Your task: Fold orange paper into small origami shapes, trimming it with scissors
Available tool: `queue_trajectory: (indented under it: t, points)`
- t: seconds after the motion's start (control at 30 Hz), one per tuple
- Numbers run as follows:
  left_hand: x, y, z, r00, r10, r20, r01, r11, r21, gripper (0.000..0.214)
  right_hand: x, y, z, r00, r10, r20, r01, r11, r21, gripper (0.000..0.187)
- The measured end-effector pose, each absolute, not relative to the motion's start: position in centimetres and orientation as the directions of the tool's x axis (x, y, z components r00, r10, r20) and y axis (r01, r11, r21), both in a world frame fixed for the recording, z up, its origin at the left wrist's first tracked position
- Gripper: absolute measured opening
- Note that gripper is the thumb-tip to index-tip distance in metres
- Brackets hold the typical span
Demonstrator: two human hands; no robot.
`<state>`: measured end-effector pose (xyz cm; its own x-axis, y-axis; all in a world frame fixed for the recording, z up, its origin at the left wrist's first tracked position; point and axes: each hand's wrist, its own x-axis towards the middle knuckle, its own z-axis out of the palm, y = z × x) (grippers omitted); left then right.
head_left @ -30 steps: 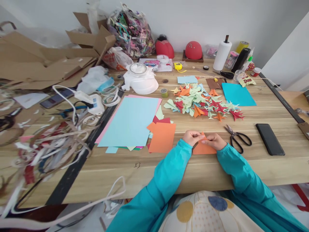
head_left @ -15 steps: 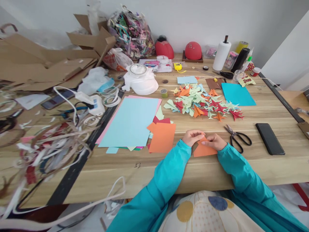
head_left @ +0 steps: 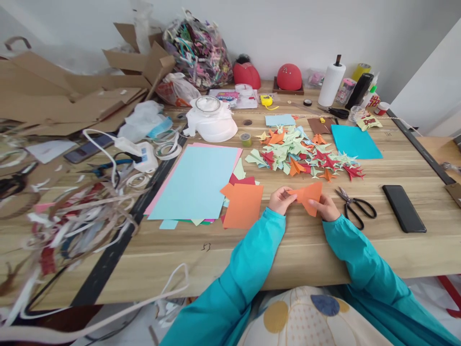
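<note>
Between my hands is a piece of orange paper (head_left: pixel 310 194), folded and narrow toward its left end, wide at its right. My left hand (head_left: pixel 282 200) pinches the narrow end. My right hand (head_left: pixel 326 206) grips the wide end by its lower edge, thumb in front. To the left lies a flat orange sheet (head_left: pixel 243 206), beside a stack topped by a light blue sheet (head_left: pixel 196 182). Beyond my hands spreads a pile of small folded paper shapes (head_left: pixel 293 149) in green, orange, red and blue. Black-handled scissors (head_left: pixel 355 206) lie right of my right hand.
A black phone (head_left: pixel 404 208) lies at the right. Further back are a bright blue sheet (head_left: pixel 356 142), a roll of tape (head_left: pixel 245 140) and a red pincushion (head_left: pixel 288 77). Tangled strips and cords (head_left: pixel 90 216) cover the left side, near a power strip (head_left: pixel 142 156) and cardboard (head_left: pixel 72 96).
The orange paper has been turned and lifted, its wide end now pointing right instead of down toward me. My left hand has moved slightly left and its grip has shifted.
</note>
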<state>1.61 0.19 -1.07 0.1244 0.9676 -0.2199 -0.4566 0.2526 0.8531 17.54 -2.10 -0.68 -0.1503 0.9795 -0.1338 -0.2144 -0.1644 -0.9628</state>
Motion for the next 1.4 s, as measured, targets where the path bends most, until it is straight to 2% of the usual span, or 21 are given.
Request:
queue_trajectory:
  t: [0.1,0.23,0.33,0.47,0.6,0.7,0.9,1.03,1.13,1.2,1.33,1.4]
  points:
    - [1.7,-0.1,-1.0,0.162,0.968,-0.194,-0.376,0.242,0.894,0.037,17.2,-2.4,-0.5,-0.174,0.978,-0.117,-0.131,-0.14,-0.981,0.043]
    - [1.7,-0.3,-1.1,0.195,0.97,-0.144,-0.299,0.198,0.933,0.031,17.4,-2.3,-0.5,-0.106,0.991,-0.077,-0.077,-0.085,-0.993,0.029]
    - [1.7,-0.4,-1.1,0.22,0.963,-0.154,-0.276,0.213,0.937,0.029,17.6,-2.2,-0.6,-0.066,0.995,-0.07,-0.054,-0.073,-0.996,0.027]
    - [1.6,-0.4,-1.0,0.277,0.943,-0.182,-0.254,0.255,0.933,0.035,17.7,-2.2,-0.6,-0.065,0.994,-0.09,-0.098,-0.097,-0.99,0.028]
    - [1.5,-0.5,-0.9,0.309,0.922,-0.232,-0.317,0.33,0.889,0.036,17.5,-2.2,-0.4,-0.058,0.995,-0.079,-0.184,-0.089,-0.979,0.024]
    - [1.5,-0.6,-0.9,0.325,0.916,-0.234,-0.35,0.347,0.87,0.033,17.5,-2.2,-0.1,-0.043,0.991,-0.125,-0.189,-0.131,-0.973,0.021]
    - [2.0,-0.7,-1.4,0.332,0.942,-0.052,-0.373,0.182,0.91,0.043,17.7,-2.1,0.0,-0.027,0.972,-0.234,-0.264,-0.232,-0.936,0.022]
    - [2.4,-0.6,-1.7,0.253,0.967,0.043,-0.252,0.023,0.968,0.035,17.8,-2.1,-0.1,-0.115,0.964,-0.242,-0.277,-0.264,-0.924,0.023]
    - [2.4,-0.7,-1.5,0.227,0.972,0.063,-0.213,-0.013,0.977,0.031,17.8,-2.2,0.0,-0.188,0.958,-0.217,-0.279,-0.264,-0.923,0.023]
    - [2.4,-0.9,-1.3,0.215,0.975,0.057,-0.221,-0.009,0.975,0.029,17.9,-2.2,0.1,-0.233,0.951,-0.203,-0.26,-0.263,-0.929,0.027]
    - [2.1,-1.0,-0.7,0.191,0.982,-0.005,-0.245,0.052,0.968,0.03,18.0,-2.2,-0.1,-0.26,0.952,-0.162,-0.286,-0.236,-0.929,0.06]
    - [2.0,-1.0,-0.6,0.189,0.98,-0.053,-0.258,0.102,0.961,0.03,18.0,-2.1,-0.3,-0.242,0.964,-0.108,-0.296,-0.179,-0.938,0.066]
